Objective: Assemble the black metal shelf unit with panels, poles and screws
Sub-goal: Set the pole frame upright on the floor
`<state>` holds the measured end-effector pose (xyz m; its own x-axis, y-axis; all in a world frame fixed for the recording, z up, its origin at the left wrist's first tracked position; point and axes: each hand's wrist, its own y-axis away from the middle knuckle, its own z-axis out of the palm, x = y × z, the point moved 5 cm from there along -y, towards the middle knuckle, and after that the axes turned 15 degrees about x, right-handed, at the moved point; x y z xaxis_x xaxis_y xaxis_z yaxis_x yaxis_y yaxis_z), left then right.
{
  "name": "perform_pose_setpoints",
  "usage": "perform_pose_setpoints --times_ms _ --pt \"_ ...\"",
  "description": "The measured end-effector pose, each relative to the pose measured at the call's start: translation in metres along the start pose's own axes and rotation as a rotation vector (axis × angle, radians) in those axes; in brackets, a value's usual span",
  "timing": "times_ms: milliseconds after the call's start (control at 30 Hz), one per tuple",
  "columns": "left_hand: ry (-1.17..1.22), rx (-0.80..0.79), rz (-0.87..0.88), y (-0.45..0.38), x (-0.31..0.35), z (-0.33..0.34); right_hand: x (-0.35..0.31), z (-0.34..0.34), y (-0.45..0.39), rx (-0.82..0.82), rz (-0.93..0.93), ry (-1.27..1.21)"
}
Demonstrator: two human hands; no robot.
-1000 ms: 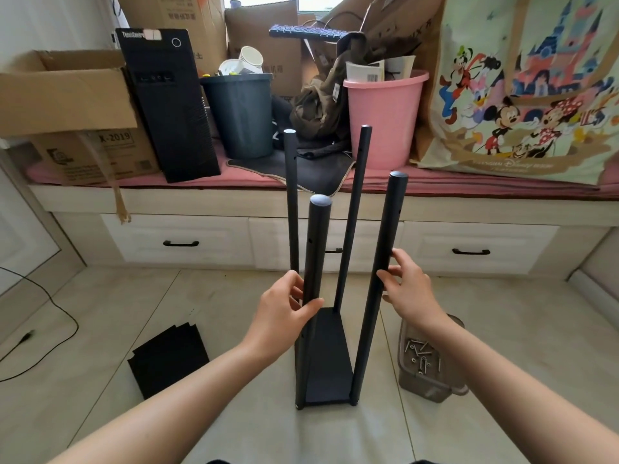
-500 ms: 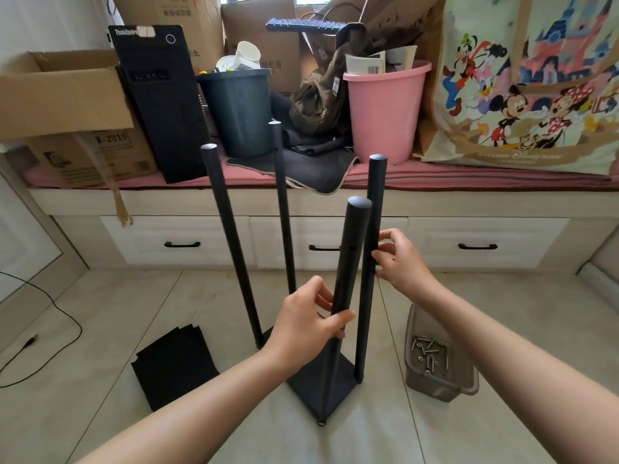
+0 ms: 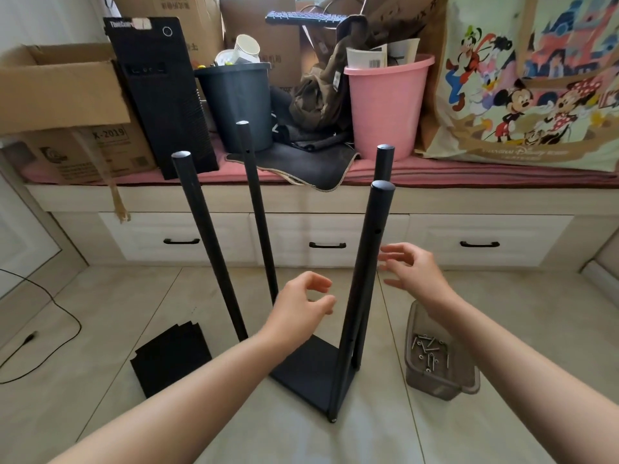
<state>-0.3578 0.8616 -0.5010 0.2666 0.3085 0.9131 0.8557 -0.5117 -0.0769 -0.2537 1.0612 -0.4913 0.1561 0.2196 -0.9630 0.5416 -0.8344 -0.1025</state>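
shelf unit point(image 3: 311, 370) now free of both hands, fingers point(image 3: 318, 283) loose

Matte black on the four poles point(image 3: 363, 279) and base panel point(image 3: 308, 370), black again on the spare panels point(image 3: 170, 358) and computer tower point(image 3: 160, 95). Pink on the bucket point(image 3: 385, 108), dark grey on the bin point(image 3: 239, 105), silver on the screws point(image 3: 430, 354) in a translucent grey tub point(image 3: 435, 386). Cartoon print in many colours on the bag point(image 3: 522, 88), pale beige on the floor tiles point(image 3: 502, 313).
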Motion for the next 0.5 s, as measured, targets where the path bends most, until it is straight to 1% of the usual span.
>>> perform_pose_setpoints --times_ms 100,200,267,333,400,500 --pt "0.010 0.129 -0.126 -0.010 -0.018 -0.034 0.001 0.011 0.022 -0.100 -0.030 -0.002" --pt "0.026 0.257 -0.243 -0.025 -0.040 -0.066 -0.001 0.028 0.041 -0.241 -0.109 0.095" --pt "0.034 0.354 -0.287 -0.036 -0.050 -0.086 -0.003 0.035 0.049 -0.268 -0.151 0.138" --pt "0.043 0.463 -0.296 -0.048 -0.054 -0.104 -0.003 0.038 0.053 -0.283 -0.155 0.155" --pt "0.028 0.556 -0.248 -0.061 -0.053 -0.120 0.000 0.041 0.057 -0.301 -0.133 0.170" --pt "0.021 0.618 -0.189 -0.082 -0.051 -0.136 0.001 0.046 0.062 -0.287 -0.165 0.184"
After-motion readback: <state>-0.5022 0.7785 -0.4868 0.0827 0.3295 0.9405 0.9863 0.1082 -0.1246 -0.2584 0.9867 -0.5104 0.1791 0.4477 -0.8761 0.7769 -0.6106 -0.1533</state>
